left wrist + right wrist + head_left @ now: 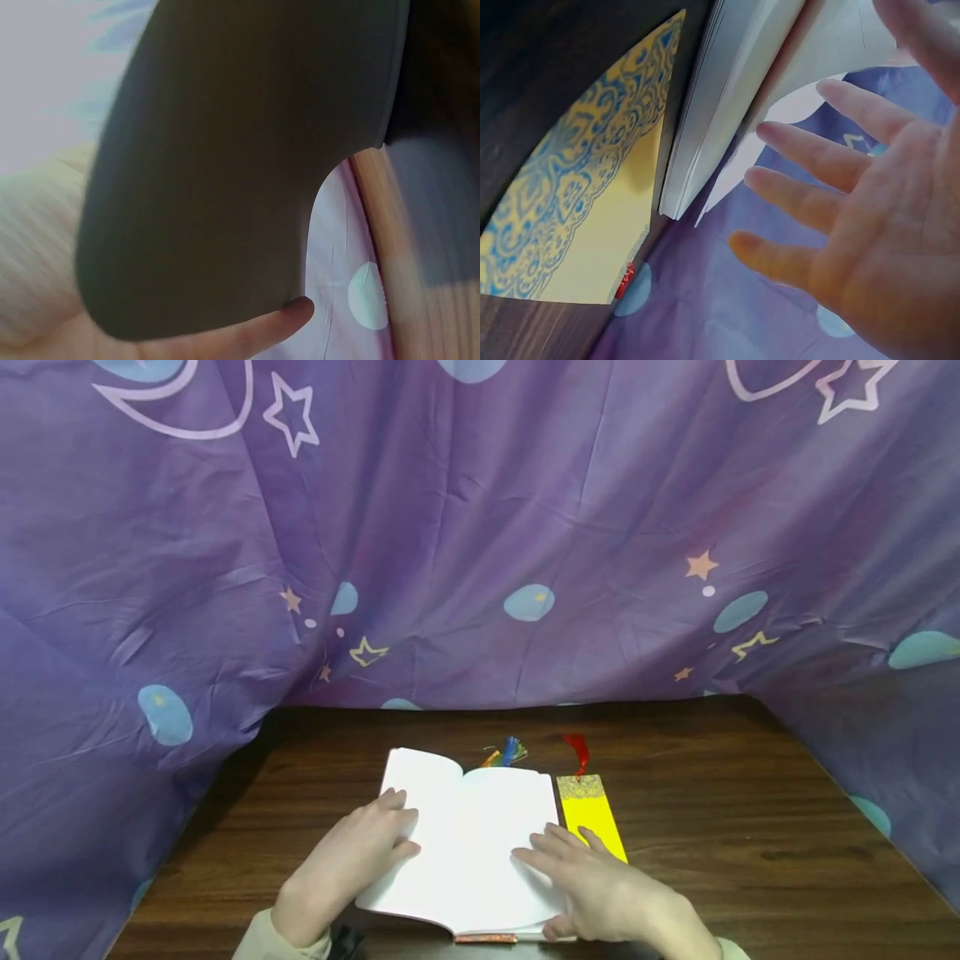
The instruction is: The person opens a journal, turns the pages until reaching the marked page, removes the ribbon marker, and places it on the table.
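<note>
Spread right hand [596, 885] and relaxed left hand [352, 852] overlap a book [483, 839]; head view alone shows blue tassels [511, 750].

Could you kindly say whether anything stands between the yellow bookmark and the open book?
No other object does: a narrow strip of table separates the yellow bookmark from the open book. The right hand reaches over the book's right edge and, in the head view, hides some of the bookmark's lower part.

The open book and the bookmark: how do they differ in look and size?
The open book looks white inside, while the bookmark is yellow with a patterned end. The book is wide and thick, the bookmark narrow and thin. The right hand partly covers both in the head view.
</note>
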{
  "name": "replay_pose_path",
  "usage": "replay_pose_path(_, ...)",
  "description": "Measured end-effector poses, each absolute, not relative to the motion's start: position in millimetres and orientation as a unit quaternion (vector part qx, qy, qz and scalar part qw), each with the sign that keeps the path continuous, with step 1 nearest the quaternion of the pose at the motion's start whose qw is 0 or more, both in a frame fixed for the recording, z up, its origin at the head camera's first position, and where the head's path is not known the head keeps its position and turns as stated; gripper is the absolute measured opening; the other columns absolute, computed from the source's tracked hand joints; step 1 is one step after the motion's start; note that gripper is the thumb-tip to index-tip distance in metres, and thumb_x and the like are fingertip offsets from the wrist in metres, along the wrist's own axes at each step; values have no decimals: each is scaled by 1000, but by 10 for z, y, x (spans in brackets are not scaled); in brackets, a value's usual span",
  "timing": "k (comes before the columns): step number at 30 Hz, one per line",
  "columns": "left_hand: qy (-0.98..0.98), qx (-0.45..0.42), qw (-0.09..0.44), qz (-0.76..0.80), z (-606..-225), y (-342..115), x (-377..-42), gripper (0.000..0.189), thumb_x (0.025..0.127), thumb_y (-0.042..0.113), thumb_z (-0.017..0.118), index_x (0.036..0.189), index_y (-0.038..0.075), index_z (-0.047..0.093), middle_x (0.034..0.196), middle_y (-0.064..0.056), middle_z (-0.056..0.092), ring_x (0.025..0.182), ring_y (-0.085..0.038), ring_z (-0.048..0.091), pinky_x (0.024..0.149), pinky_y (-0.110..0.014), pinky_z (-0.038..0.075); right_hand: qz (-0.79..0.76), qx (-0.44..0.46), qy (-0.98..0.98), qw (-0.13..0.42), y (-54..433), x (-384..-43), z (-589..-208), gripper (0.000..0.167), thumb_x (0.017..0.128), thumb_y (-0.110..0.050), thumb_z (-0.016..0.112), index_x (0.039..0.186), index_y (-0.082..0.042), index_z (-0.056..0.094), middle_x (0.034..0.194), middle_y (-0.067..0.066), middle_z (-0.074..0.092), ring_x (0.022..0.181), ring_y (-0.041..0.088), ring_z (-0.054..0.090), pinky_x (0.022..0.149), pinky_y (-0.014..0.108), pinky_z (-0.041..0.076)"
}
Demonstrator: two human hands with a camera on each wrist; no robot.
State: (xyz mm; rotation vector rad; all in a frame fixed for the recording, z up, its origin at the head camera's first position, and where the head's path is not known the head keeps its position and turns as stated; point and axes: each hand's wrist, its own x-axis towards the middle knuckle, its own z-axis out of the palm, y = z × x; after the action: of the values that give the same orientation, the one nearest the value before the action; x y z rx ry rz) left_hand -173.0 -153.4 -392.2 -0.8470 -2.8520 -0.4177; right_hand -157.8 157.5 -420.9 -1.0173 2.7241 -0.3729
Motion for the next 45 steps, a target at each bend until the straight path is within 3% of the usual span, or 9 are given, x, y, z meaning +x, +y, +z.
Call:
replay_pose_path(3,-947,-280,67,-141,-3925,-1533,-1737,18,81,18,79,84,7,64,102,-14,63,108,-43,61,80,-52,54,-130,-355,922,86,1602,-1586,-4198,67,80,-38,79,139,-22,52,141,8,51,137,37,37,103,69,29)
replay_pose_path(8,-947,-279,72,-143,-3922,-1528,-1746,19,80,18,79,83,8,63,106,-16,63,108,-43,61,81,-52,54,-138,-382,912,48,1610,-1608,-4151,54,80,-17,80,130,-20,60,133,2,57,132,36,43,100,70,32)
replay_pose_path(15,-946,-284,73,-136,-3923,-1552,-1735,20,80,18,79,81,10,62,99,-11,61,107,-41,62,75,-49,56,-164,-402,900,-20,1561,-1621,-4045,49,84,-10,71,131,-19,61,146,10,47,138,38,36,101,69,32)
replay_pose_path(20,-951,-269,59,-139,-3911,-1585,-1730,19,80,17,79,85,7,64,106,-16,63,112,-43,59,84,-53,53,-184,-413,889,-72,1425,-1640,-3995,47,85,-12,69,131,-17,62,152,16,38,140,40,31,106,62,31)
replay_pose_path(27,-951,-266,56,-145,-3919,-1564,-1746,20,80,15,80,88,3,66,112,-21,63,112,-45,59,85,-54,52,-212,-405,887,-69,1181,-1661,-3921,48,90,-24,70,136,-19,58,157,13,27,144,35,23,111,57,27)
replay_pose_path(31,-950,-270,55,-150,-3924,-1556,-1758,24,80,14,80,94,1,66,113,-23,62,110,-45,59,86,-54,52,-243,-400,882,-59,1063,-1683,-3897,51,92,-31,68,140,-21,54,161,8,17,146,28,20,111,50,31)
replay_pose_path(37,-948,-274,60,-151,-3921,-1576,-1787,34,80,13,80,106,-3,66,116,-23,60,110,-39,57,94,-50,48,-302,-377,874,-49,909,-1711,-3906,60,93,-27,69,147,-21,45,163,3,2,143,26,27,107,45,39)
replay_pose_path(45,-938,-294,121,-140,-3991,-1634,-1814,35,74,14,83,101,1,65,110,-19,59,107,-36,54,90,-48,49,-343,-346,873,-3,702,-1644,-4004,74,95,-26,65,156,-24,24,163,6,1,142,27,30,107,45,38)
